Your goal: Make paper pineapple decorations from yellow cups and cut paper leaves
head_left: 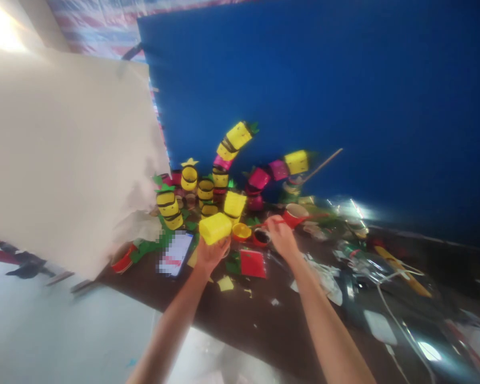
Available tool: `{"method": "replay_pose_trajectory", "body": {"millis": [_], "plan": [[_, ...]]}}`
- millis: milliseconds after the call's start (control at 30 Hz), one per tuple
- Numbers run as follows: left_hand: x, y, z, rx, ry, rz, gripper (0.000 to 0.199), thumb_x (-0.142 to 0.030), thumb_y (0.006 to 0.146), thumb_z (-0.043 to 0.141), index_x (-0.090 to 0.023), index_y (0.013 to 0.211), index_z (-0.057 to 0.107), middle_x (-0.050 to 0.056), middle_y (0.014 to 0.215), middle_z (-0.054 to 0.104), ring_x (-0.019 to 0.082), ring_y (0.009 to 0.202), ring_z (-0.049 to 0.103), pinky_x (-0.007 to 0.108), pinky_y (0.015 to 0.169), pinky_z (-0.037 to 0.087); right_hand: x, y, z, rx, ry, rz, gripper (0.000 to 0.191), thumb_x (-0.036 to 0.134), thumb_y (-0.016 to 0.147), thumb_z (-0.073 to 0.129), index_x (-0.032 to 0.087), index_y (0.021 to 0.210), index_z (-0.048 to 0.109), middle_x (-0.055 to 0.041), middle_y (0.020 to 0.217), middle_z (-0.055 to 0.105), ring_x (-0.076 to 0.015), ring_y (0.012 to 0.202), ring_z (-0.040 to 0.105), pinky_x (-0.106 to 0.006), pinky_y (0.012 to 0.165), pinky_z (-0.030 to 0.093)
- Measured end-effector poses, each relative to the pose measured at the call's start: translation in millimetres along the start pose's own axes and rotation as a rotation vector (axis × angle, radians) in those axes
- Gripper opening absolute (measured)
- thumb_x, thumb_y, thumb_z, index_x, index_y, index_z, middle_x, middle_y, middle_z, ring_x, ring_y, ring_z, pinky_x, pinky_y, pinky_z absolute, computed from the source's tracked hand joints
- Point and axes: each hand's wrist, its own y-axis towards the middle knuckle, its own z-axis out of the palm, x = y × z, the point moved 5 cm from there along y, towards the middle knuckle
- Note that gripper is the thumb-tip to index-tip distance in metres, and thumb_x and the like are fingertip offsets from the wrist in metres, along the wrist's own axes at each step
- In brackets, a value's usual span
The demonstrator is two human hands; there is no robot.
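A plain yellow cup-shaped piece (215, 229) is tilted on its side in my left hand (213, 253), whose fingers wrap round it from below. My right hand (280, 232) is closed at a small dark-filled cup (261, 237); a thin red stick (278, 221) appears to be in its fingers, though blur hides the grip. Between the hands sits an orange cup with yellow inside (241, 231). Just behind the held piece stands another yellow cup (235, 204). A red and white container (295, 213) is right beside my right hand.
Stacked yellow and magenta cups with black bands (221, 177) stand at the back. A phone (176, 255) lies left, a red square (253, 263) in front. Cables, a yellow-handled tool (403, 272) and crumpled tissue (328, 281) crowd the right. A blue board (304, 80) rises behind.
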Motion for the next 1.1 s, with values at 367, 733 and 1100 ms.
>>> {"method": "replay_pose_trajectory", "body": {"millis": [367, 733, 1100], "plan": [[9.5, -3.6, -1.4, 0.002, -0.042, -0.021, 0.049, -0.048, 0.083, 0.042, -0.018, 0.121, 0.049, 0.011, 0.119, 0.056, 0.024, 0.113, 0.05, 0.043, 0.1, 0.033, 4.2, -72.8, -27.8, -0.494, 0.459, 0.043, 0.021, 0.033, 0.08, 0.051, 0.016, 0.08, 0.063, -0.0046, 0.076, 0.067, -0.0183, 0.075, 0.062, -0.033, 0.072, 0.048], [13.0, -1.5, -0.7, 0.045, 0.001, -0.075, 0.05, -0.046, 0.083, 0.044, -0.019, 0.125, 0.046, 0.01, 0.119, 0.057, 0.023, 0.111, 0.051, 0.037, 0.096, 0.038, 81.8, -109.3, -1.7, -0.2, 0.23, -0.405, 0.019, 0.02, 0.079, 0.049, 0.025, 0.089, 0.066, -0.0051, 0.087, 0.07, -0.0221, 0.087, 0.064, -0.043, 0.085, 0.047], [10.5, -7.3, -1.9, -0.008, 0.004, -0.142, 0.047, -0.045, 0.086, 0.039, -0.021, 0.126, 0.044, 0.007, 0.12, 0.056, 0.02, 0.115, 0.049, 0.034, 0.097, 0.038, 79.3, -111.1, -6.1, -0.121, 0.334, -0.468, 0.018, 0.016, 0.078, 0.049, 0.023, 0.082, 0.065, -0.0036, 0.079, 0.069, -0.0194, 0.075, 0.064, -0.047, 0.087, 0.043]]}}
